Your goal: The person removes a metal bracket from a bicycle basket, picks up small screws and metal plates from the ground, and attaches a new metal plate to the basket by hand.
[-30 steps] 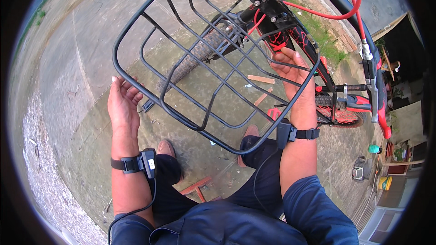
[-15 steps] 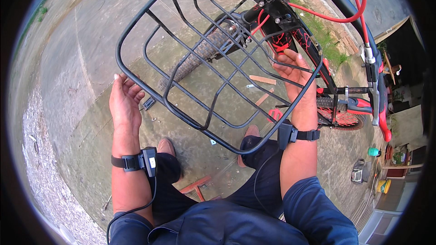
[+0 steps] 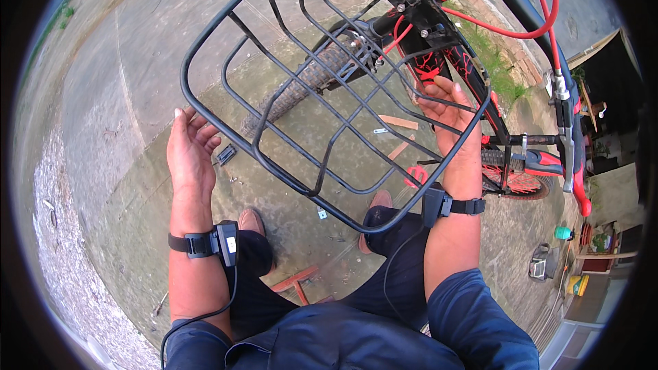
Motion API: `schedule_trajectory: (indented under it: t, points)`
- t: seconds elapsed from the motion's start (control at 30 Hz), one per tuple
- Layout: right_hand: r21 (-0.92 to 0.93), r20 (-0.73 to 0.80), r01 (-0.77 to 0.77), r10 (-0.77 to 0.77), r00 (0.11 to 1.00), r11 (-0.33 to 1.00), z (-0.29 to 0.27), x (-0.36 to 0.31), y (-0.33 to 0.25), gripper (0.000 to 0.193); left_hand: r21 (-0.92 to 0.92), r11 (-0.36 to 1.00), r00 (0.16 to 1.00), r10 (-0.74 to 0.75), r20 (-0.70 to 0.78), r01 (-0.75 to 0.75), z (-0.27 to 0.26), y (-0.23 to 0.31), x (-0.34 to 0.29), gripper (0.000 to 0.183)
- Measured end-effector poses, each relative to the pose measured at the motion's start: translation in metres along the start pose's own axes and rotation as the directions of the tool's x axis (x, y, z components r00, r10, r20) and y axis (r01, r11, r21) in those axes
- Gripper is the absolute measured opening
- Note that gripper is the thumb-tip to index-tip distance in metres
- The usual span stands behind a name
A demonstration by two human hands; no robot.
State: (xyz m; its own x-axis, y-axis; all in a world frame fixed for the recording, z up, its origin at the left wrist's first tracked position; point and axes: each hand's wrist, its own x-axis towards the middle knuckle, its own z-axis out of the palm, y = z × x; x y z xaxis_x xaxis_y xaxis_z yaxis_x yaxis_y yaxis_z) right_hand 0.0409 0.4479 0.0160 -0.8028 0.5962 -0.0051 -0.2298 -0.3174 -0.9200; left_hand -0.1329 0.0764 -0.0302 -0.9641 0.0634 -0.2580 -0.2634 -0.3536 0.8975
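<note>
A black wire basket (image 3: 317, 190) is mounted on the front of a bicycle (image 3: 504, 127) by a bolted black bracket (image 3: 419, 17). Beside the basket's left rim is my left hand (image 3: 192, 154), its fingers apart and loosely bent, with nothing in it. My right hand (image 3: 447, 111) is by the basket's right side, partly covered by its wires. Its fingers are loosely bent and not wrapped around a wire; whether they touch the basket is hard to tell. The front tyre (image 3: 301, 83) shows through the wires.
Red cables (image 3: 510, 33) loop from the handlebar (image 3: 517, 0) at the upper right. On the concrete lie wood strips (image 3: 399, 122), a dark small part (image 3: 226, 155) and a red metal frame (image 3: 296, 279) near my feet. A yellow bucket (image 3: 578, 285) stands at far right.
The basket and bicycle front have shifted slightly to the right and down. My left hand stays nearly in place beside the rim, and my right hand has moved a little to the right.
</note>
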Motion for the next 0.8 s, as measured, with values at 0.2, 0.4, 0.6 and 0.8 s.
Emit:
schedule_trajectory:
  t: [0.2,0.4,0.6,0.8]
  points:
    - [-0.012,0.008,0.006,-0.005,1.0,1.0,0.0011,-0.0001,-0.0003,0.04,0.004,1.0,1.0,0.001,0.001,-0.001,0.0009,0.0005,-0.0002,0.052]
    - [-0.008,0.0,0.002,-0.002,1.0,1.0,0.0014,0.0005,0.0,0.039,0.005,1.0,1.0,0.003,-0.006,-0.003,0.0017,0.0015,-0.0011,0.052]
    - [0.0,0.003,0.0,0.0,1.0,1.0,0.0011,0.0003,0.0002,0.039,-0.001,1.0,1.0,0.004,0.001,-0.004,0.0004,0.0003,0.0003,0.052]
    - [-0.027,0.035,-0.021,0.022,0.999,0.999,-0.0055,0.0022,0.0013,0.039,0.001,1.0,1.0,0.004,0.011,-0.004,-0.0005,-0.001,0.0009,0.052]
